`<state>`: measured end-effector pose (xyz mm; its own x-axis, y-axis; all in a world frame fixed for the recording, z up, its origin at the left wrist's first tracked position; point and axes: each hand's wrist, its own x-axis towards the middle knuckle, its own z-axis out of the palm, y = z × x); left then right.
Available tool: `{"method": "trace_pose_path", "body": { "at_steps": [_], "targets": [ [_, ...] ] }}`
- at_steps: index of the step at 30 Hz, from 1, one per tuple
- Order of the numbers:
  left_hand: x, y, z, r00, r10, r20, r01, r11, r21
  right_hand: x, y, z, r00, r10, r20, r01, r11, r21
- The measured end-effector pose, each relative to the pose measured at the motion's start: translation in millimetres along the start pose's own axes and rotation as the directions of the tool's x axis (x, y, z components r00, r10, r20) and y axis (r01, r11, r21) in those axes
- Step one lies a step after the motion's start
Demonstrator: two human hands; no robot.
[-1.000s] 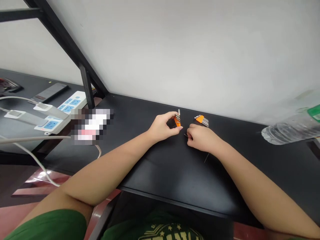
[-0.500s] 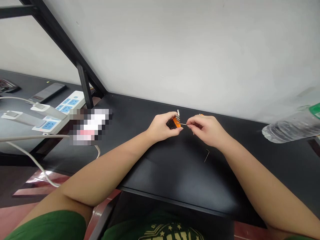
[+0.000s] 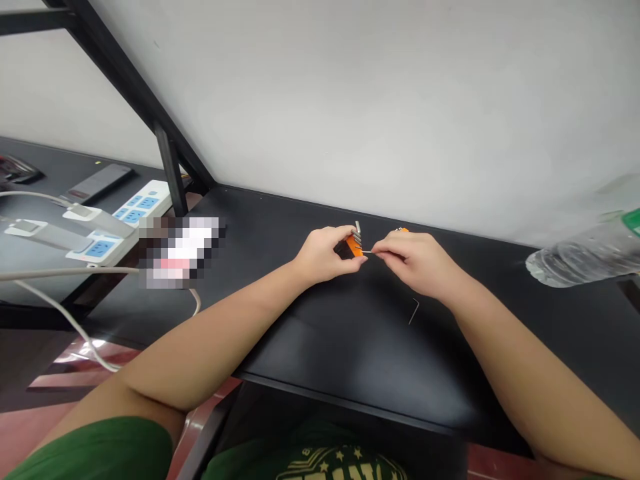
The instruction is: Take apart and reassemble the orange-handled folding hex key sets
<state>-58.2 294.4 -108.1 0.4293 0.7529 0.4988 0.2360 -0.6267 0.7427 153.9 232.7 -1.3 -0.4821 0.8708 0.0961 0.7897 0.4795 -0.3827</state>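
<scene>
My left hand [image 3: 327,257] is closed around an orange and black hex key holder [image 3: 355,247], with several silver hex keys [image 3: 357,233] standing out of its upper end. From the right, my right hand [image 3: 413,260] pinches a thin hex key [image 3: 367,252] whose far end meets the orange face of the holder. How deep it sits cannot be made out. A small L-shaped hex key [image 3: 414,311] lies on the black table just below my right wrist. Behind my right fingers, part of another orange thing [image 3: 403,230] shows, mostly hidden.
On the right a clear plastic bottle [image 3: 575,263] lies on its side. To the left are a blurred-out phone-like object [image 3: 187,250], a white power strip [image 3: 143,203] with plugs and cables, and a dark flat box [image 3: 103,181]. A pale wall [image 3: 375,113] rises behind the table.
My right hand has shifted slightly, and the thin hex key's tip now stops at the orange face instead of lying across it. My left hand stays about where it was.
</scene>
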Motion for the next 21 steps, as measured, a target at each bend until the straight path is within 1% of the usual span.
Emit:
{"method": "trace_pose_path", "body": {
  "at_steps": [2,6,7,9,11,12,14,16,18,21],
  "targets": [
    [-0.2,0.3,0.6,0.999,0.036,-0.009,-0.035,0.998,0.043,-1.1,-1.7,0.4,1.0,-0.001,0.027,0.002,0.999,-0.045],
    [-0.7,1.6,3.9,0.988,0.157,-0.015,-0.154,0.98,0.124,-2.3,-12.4,0.5,0.996,0.02,0.086,-0.005,0.986,-0.166],
    [-1.1,2.1,4.9,0.984,0.178,-0.005,-0.175,0.976,0.133,-1.9,-15.3,0.6,0.996,0.027,0.088,-0.012,0.986,-0.167],
    [-1.8,3.8,6.3,0.982,0.19,0.013,-0.19,0.973,0.134,-0.2,-18.6,1.7,0.997,0.048,0.063,-0.041,0.993,-0.107],
    [-2.1,6.5,5.9,0.988,0.153,0.009,-0.153,0.981,0.123,2.0,-17.5,5.0,0.994,0.112,0.016,-0.113,0.993,0.029],
    [-2.0,8.1,5.0,0.993,0.121,0.0,-0.121,0.986,0.116,2.9,-15.6,8.0,0.987,0.16,-0.004,-0.158,0.98,0.119],
    [-1.3,11.2,2.5,0.998,0.055,-0.009,-0.054,0.993,0.101,3.9,-10.9,16.2,0.964,0.261,-0.042,-0.237,0.924,0.298],
    [-0.3,13.4,0.4,1.0,0.014,-0.003,-0.014,0.997,0.08,3.8,-7.7,26.0,0.946,0.313,-0.081,-0.257,0.88,0.399],
    [0.4,14.4,-0.2,1.0,-0.009,0.013,0.008,0.999,0.048,3.0,-7.4,34.6,0.945,0.303,-0.123,-0.237,0.894,0.381],
    [0.5,14.9,0.9,0.999,-0.04,0.018,0.04,0.998,-0.042,1.3,-9.9,41.1,0.963,0.23,-0.143,-0.19,0.95,0.247]
  ]
}}
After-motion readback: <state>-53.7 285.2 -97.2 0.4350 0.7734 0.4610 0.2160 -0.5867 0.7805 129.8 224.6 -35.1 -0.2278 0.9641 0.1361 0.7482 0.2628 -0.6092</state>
